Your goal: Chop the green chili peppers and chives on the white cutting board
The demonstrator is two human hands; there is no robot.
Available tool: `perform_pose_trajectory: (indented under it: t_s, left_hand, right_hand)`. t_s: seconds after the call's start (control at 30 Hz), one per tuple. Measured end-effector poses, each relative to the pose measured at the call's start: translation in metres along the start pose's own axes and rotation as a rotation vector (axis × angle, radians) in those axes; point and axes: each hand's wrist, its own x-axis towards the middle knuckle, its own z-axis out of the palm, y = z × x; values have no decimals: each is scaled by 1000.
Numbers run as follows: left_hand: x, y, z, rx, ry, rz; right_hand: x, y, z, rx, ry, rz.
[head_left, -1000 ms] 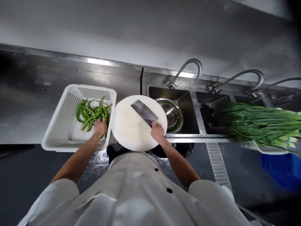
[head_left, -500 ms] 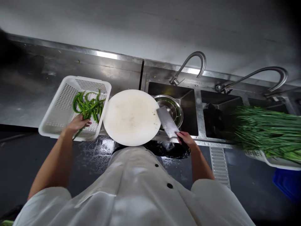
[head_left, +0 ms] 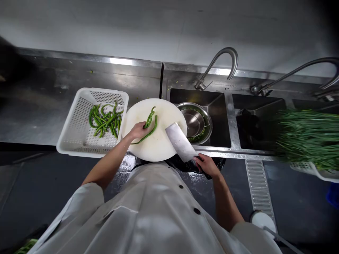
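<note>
Over the left part of a round white cutting board [head_left: 148, 150], my left hand [head_left: 138, 131] is closed on a few long green peppers [head_left: 150, 118]. One long pepper [head_left: 153, 130] stretches across the board beside the fingers. My right hand [head_left: 206, 164] grips the dark handle of a cleaver [head_left: 181, 141]. Its broad blade lies tilted over the board's right edge, apart from the peppers. To the left of the board, a white perforated basket [head_left: 70, 132] holds more green peppers [head_left: 106, 120].
A metal bowl [head_left: 210, 128] with a smaller pot [head_left: 193, 122] inside stands in the sink [head_left: 221, 116] at right. Curved faucets [head_left: 231, 53] rise behind. A heap of long green stalks [head_left: 309, 137] lies far right. A black plastic bag [head_left: 176, 164] hangs below the board.
My left hand has moved right, from the basket to the board, carrying peppers. The cleaver has shifted slightly inward over the board's edge. The view has shifted a little.
</note>
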Motion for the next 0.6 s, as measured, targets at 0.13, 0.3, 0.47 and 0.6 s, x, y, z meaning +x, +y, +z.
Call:
perform_pose_trajectory:
  t_s: [0.13, 0.3, 0.47, 0.6]
  left_hand:
    - [-8, -9, -17, -75, 117, -95]
    - [-26, -7, -13, -373, 237, -250]
    - [-8, 14, 18, -225, 103, -184]
    - [1, 8, 3, 208, 164, 35]
  right_hand:
    - [3, -21, 23, -185, 102, -45]
    - [12, -34, 37, -505, 296, -145]
    - [23, -39, 49, -597, 312, -133]
    - [23, -39, 54, -576, 317, -116]
